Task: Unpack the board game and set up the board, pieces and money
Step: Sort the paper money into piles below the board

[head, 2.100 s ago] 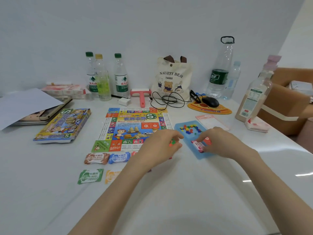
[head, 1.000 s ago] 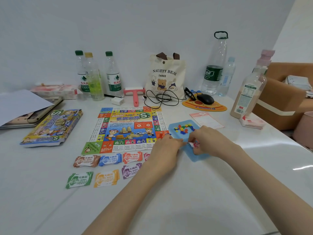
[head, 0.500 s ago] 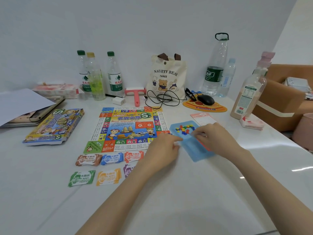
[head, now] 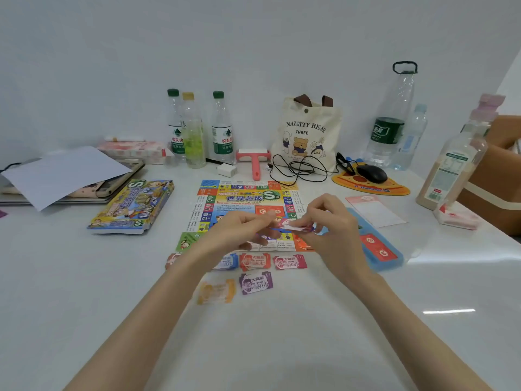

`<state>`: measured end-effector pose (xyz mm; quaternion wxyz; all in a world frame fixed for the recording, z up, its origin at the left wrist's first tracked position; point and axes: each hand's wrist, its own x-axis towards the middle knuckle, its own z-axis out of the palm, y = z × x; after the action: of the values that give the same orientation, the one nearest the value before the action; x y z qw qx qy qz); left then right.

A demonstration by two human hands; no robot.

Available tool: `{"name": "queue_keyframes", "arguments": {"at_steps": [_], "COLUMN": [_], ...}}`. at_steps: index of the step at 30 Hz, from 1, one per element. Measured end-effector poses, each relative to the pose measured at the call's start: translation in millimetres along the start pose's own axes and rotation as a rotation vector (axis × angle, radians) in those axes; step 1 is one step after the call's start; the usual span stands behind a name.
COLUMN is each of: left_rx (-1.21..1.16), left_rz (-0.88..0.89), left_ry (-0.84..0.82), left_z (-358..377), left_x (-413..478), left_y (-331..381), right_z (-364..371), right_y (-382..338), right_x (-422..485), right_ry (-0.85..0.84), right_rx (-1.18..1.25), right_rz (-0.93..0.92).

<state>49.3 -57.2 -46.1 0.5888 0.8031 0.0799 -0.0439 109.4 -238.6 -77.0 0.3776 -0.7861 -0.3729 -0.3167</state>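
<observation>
The colourful game board (head: pixel 245 198) lies flat in the middle of the white table. Above its near edge my left hand (head: pixel 239 232) and my right hand (head: pixel 329 221) together pinch a small stack of cards (head: pixel 294 225). Several packs of play money (head: pixel 255 261) lie in two rows in front of the board, some under my left wrist. The blue plastic tray (head: pixel 383 261) sits to the right of the board with red cards (head: pixel 376 246) in it; my right hand hides its far part. The game box (head: pixel 132 206) lies left of the board.
Water bottles (head: pixel 221 128), a bear tote bag (head: pixel 307 134), a pink roller (head: pixel 255 162), a black cable and a mouse (head: pixel 372 173) on an orange pad line the back. Papers and a tablet lie far left. A tall bottle (head: pixel 454 162) and cardboard box stand right.
Both hands have lifted from the blue tray and moved left over the board's near edge, now holding a small stack of cards between them. Red cards show in the tray.
</observation>
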Motion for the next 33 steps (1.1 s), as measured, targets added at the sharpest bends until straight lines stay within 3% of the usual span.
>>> {"name": "queue_keyframes", "arguments": {"at_steps": [7, 12, 15, 19, 26, 30, 33], "left_rx": [-0.015, -0.002, 0.002, 0.027, 0.104, -0.069, -0.176], "left_rz": [-0.037, -0.03, 0.02, 0.089, 0.19, 0.178, 0.161], "left_ry": [0.086, 0.136, 0.222, 0.29, 0.259, 0.28, 0.279], "left_z": [-42.6, -51.6, -62.9, -75.8, -72.9, -62.8, -53.6], "left_x": [-10.3, -12.2, -11.5, -9.9, -2.1, 0.7, 0.9], "left_y": [-24.2, -30.0, -37.9, -48.3, -50.3, -46.5, -47.5], "right_z": [45.1, 55.4, 62.0, 65.0, 71.4, 71.0, 69.1], "right_y": [-24.3, -28.4, -34.2, -42.7, -49.3, -55.4, -58.5], "right_x": [6.3, 9.8, 14.0, 18.9, 19.2, 17.3, 14.8], "right_ry": [-0.002, -0.076, -0.222, -0.385, -0.339, -0.228, -0.161], "right_rx": [0.04, 0.081, 0.173, 0.408, 0.527, 0.792, 0.918], "right_rz": [-0.105, -0.08, 0.081, 0.461, 0.694, 0.935, 1.0]}}
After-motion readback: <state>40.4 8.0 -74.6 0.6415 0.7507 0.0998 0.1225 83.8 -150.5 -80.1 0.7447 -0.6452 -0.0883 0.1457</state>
